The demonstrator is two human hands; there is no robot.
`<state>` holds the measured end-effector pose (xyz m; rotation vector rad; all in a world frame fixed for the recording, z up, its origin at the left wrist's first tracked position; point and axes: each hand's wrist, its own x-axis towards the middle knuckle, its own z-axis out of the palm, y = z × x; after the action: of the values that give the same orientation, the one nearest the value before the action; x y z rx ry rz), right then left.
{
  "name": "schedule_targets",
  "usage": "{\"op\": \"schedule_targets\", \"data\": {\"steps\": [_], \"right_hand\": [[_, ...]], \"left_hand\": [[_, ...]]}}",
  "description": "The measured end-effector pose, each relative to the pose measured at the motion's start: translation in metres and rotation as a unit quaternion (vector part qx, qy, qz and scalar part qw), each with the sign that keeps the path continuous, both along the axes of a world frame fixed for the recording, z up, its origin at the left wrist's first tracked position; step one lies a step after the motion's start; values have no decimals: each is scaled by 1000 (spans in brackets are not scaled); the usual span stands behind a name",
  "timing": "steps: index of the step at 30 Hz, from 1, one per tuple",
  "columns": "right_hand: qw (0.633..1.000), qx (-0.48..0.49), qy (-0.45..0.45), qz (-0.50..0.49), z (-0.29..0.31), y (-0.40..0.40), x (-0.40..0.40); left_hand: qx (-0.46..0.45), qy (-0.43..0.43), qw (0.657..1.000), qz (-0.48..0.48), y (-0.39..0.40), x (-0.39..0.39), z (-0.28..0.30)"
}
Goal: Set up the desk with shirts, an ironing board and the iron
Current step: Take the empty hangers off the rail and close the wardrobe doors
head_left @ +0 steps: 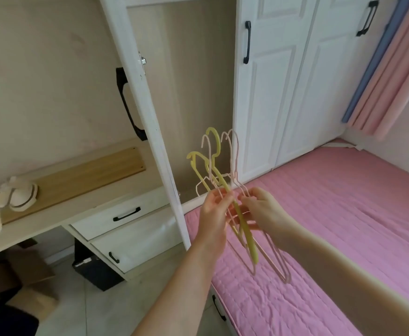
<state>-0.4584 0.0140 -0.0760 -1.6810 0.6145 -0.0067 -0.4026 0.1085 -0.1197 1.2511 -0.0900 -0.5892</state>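
The left hand [214, 212] is curling its fingers around a bunch of empty clothes hangers [225, 190], gripping them about midway along their length, while the right hand [263, 209] is pinching the thin pink wires of the same bunch from the other side, thumb and fingertips closed on them. The hangers are standing nearly upright between the two hands, two thick yellow ones among several pale pink wire ones, hooks pointing up and far, lower ends hanging down over the near edge of the pink bed [332, 214]. Just to the left of the hands an open white wardrobe door [147, 117] is jutting toward me, edge on. Further left, the iron [16, 196] is lying on the wooden desk [82, 175], its cord trailing off the near left edge. Under the desk, white drawers [116, 217] are sitting closed. Beyond the bed, closed wardrobe doors [283, 81] are standing, with pink and blue curtains [392, 76] hanging at the far right.
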Motion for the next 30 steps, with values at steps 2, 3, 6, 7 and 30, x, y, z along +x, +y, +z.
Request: {"op": "schedule_targets", "data": {"steps": [2,3,6,7,30], "right_hand": [[1000,-9,5,16,0,-2,-14],[1000,-14,6,27,0,-2,-20],[998,-17,11,54,1,1,-35],[998,-9,16,55,1,3,-39],[992,0,-15,127,-17,33,-16]], "left_hand": [[16,-4,1000,12,3,-13,-3],[26,-7,999,17,4,-19,-6],[57,-20,998,32,11,-33,-11],[68,-24,997,32,14,-36,-13],[129,71,988,48,62,-1,-10]]}}
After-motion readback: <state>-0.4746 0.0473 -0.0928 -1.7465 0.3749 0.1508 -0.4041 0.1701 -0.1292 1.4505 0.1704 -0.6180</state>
